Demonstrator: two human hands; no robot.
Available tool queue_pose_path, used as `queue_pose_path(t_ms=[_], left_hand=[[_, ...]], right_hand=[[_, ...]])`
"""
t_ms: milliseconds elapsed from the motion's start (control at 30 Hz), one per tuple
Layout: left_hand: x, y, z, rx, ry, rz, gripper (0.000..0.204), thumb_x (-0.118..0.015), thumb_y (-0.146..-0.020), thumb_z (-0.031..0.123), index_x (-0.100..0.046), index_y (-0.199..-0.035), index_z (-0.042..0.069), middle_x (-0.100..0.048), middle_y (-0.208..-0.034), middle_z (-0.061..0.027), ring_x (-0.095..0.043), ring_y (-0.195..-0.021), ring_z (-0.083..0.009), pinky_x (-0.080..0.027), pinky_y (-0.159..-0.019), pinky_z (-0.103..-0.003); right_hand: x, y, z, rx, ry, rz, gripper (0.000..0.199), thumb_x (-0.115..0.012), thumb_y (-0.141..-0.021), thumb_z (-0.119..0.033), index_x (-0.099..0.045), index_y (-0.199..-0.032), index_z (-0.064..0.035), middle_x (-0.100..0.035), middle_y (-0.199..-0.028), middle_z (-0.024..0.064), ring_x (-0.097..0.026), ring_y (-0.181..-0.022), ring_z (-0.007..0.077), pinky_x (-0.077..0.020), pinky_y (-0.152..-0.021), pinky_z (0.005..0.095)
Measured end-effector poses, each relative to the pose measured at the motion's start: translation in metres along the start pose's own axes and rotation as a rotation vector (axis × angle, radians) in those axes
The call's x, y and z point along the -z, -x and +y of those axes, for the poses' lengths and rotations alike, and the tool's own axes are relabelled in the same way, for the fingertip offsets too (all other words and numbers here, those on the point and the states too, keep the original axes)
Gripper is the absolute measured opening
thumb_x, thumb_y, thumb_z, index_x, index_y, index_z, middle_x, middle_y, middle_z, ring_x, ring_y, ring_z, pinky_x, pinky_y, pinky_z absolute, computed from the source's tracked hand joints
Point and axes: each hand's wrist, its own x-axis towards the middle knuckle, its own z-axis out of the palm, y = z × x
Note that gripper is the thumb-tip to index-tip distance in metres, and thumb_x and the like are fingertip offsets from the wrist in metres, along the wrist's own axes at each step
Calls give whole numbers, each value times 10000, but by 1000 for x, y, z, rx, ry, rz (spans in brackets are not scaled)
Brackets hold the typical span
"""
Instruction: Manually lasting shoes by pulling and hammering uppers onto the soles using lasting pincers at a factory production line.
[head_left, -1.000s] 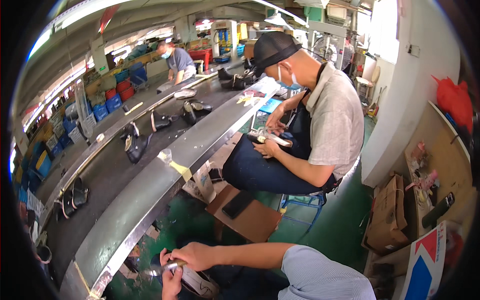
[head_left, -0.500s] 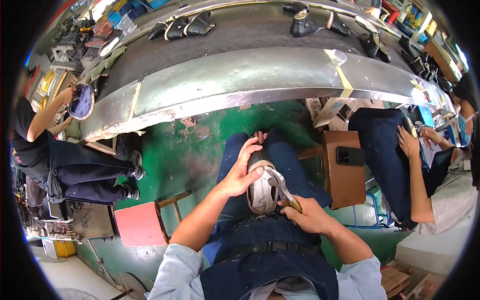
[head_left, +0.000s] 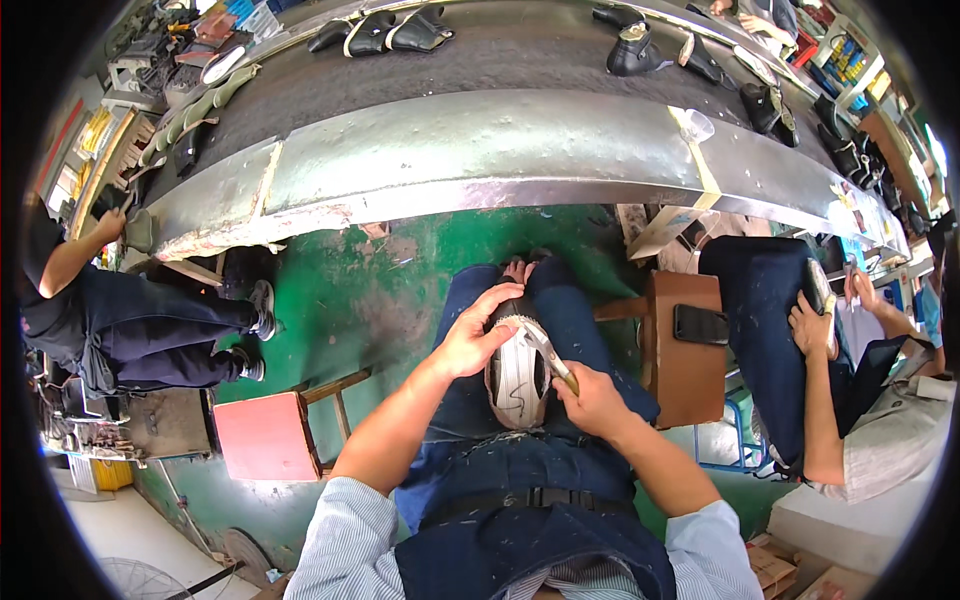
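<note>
A shoe (head_left: 516, 388) lies sole up on my lap, its pale underside marked with a dark curved line and its dark upper showing at the far end. My left hand (head_left: 474, 336) is wrapped round the far left side, thumb pressed on the edge of the sole. In my right hand (head_left: 596, 400) is a pair of metal lasting pincers (head_left: 546, 352), gripped by the handles. Their jaws rest at the shoe's far right edge, close to my left thumb. Whether the jaws pinch the material is too small to tell.
Ahead runs a metal-edged bench (head_left: 450, 195) with a dark belt carrying several black shoes (head_left: 418, 30). A red-topped stool (head_left: 266, 436) stands left, a brown stool (head_left: 685, 375) with a phone (head_left: 700, 324) right. One co-worker stands at left; another sits at right, holding a shoe.
The pincers have tipped and shifted slightly left and away from me along the shoe's edge, with my right hand following. At left, the co-worker's round dark item has left its earlier place.
</note>
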Motion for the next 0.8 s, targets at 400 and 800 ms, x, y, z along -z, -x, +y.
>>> queue_pose_path(t_ms=[400,800], left_hand=[[1,-5,-14,145,79,169,410,-609,-927,74,-532,-1328,42,-511,-1374,-92,-465,-1274,-187,-358,-1077,-317],[2,8,6,161,55,39,618,-706,-853,97,-469,-1421,148,-146,-1588,-215,-197,-1470,-333,-220,-1168,-431]], right_hand=[[54,-15,-43,-204,79,-363,182,-561,-925,-160,-569,-1000,6,-652,-859,227,-661,-853,371,-519,-746,397],[43,-40,-25,-285,-183,-10,290,-546,-982,-256,-563,-1124,-4,-650,-892,66,-631,-761,183,-521,-742,353]])
